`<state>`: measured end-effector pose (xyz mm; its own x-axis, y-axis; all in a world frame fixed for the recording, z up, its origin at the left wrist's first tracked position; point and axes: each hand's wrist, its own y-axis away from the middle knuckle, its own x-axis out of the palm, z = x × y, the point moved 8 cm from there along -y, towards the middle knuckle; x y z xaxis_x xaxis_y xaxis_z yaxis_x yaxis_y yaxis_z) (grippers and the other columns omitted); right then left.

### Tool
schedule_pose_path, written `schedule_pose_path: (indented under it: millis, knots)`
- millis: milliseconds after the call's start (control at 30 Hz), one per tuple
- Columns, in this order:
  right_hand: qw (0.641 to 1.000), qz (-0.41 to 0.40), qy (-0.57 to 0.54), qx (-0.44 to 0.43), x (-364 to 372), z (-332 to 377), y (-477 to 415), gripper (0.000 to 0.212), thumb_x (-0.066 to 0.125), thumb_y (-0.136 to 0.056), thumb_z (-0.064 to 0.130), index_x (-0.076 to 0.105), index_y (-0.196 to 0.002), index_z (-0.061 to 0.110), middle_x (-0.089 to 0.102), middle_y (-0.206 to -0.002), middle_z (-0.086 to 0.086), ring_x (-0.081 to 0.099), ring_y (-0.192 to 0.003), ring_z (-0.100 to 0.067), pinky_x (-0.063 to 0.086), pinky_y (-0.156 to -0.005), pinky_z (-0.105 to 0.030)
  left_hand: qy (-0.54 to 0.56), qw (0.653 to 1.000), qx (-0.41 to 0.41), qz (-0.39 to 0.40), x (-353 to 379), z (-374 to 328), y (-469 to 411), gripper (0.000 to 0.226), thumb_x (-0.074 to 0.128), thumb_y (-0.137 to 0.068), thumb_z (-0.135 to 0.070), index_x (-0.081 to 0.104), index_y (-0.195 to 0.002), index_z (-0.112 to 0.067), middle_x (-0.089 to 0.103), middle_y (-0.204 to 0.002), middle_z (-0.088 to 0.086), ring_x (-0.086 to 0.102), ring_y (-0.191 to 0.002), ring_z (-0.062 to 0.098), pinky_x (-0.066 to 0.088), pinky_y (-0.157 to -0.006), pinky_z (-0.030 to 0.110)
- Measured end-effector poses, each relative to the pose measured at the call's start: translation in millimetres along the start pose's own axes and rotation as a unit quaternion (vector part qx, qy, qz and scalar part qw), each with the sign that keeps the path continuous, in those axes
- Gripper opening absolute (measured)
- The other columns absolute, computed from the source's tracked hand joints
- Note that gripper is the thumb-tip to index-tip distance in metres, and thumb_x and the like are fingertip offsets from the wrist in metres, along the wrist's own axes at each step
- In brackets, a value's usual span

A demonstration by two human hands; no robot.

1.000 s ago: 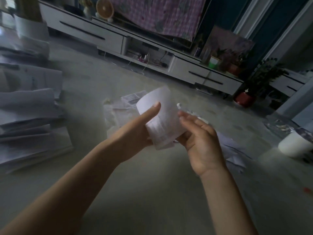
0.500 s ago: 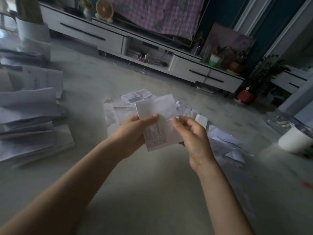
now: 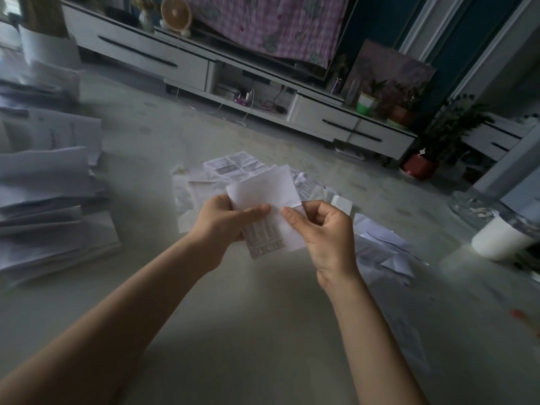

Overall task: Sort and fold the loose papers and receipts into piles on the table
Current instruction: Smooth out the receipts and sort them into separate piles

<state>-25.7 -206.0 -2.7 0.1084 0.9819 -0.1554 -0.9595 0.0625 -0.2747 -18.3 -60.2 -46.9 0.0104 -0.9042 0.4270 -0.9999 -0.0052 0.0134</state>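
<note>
Left hand (image 3: 225, 219) and right hand (image 3: 325, 229) both pinch a folded receipt (image 3: 263, 192), its print too dim to read.

at centre frame the left hand (image 3: 225, 222) and right hand (image 3: 327, 232) pinch one receipt (image 3: 267, 210) between them — its top folded down. loose receipts (image 3: 222, 173) lie behind it; stacked papers (image 3: 43, 200) fill the left edge.
</note>
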Motion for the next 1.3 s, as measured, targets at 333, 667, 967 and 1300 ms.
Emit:
schedule_pose_path:
  millis: [333,667,967,1300]
  knots:
    - [0.997,-0.042,-0.042,0.052,-5.4,-11.3,-1.9,0.02,0.069,-0.081,0.011,0.057,-0.066,0.015,0.058,-0.068,-0.002,0.052,-0.068,-0.013,0.044,-0.064,-0.019,0.039,0.999,-0.008,-0.018,0.8,-0.7,1.5,0.013,0.055,-0.089,-0.007,0.064,-0.08,-0.004,0.069,-0.065,0.003,0.066,-0.057,0.013,0.058,-0.059,0.025]
    - [0.991,0.009,0.117,-0.068,-16.0,19.3,-10.2,0.022,0.066,-0.084,0.016,0.059,-0.104,0.021,0.061,-0.091,0.007,0.056,-0.081,-0.002,0.045,-0.074,-0.011,-0.256,0.965,0.009,0.048,11.2,-3.5,6.6,0.02,0.058,-0.09,-0.011,0.059,-0.074,0.002,0.04,-0.067,0.01,0.037,-0.061,0.019,0.03,-0.057,0.027]
    - [0.97,0.16,0.173,-0.059,6.4,9.4,-2.9,0.011,0.072,-0.08,0.016,0.072,-0.074,0.006,0.07,-0.075,-0.015,0.063,-0.067,-0.023,0.051,-0.067,-0.032,-0.372,0.918,-0.001,0.14,29.7,3.6,14.4,0.025,0.059,-0.09,-0.02,0.069,-0.09,0.003,0.059,-0.074,0.009,0.056,-0.068,0.018,0.05,-0.066,0.033]
    - [0.989,0.088,0.113,-0.032,-4.5,6.4,-5.5,0.02,0.07,-0.081,0.014,0.063,-0.063,0.009,0.056,-0.061,-0.004,0.047,-0.058,-0.008,0.038,-0.054,-0.013,-0.292,0.922,-0.109,0.23,10.9,1.9,15.7,0.02,0.052,-0.088,0.006,0.068,-0.087,-0.005,0.068,-0.09,0.015,0.067,-0.077,0.02,0.058,-0.072,0.031]
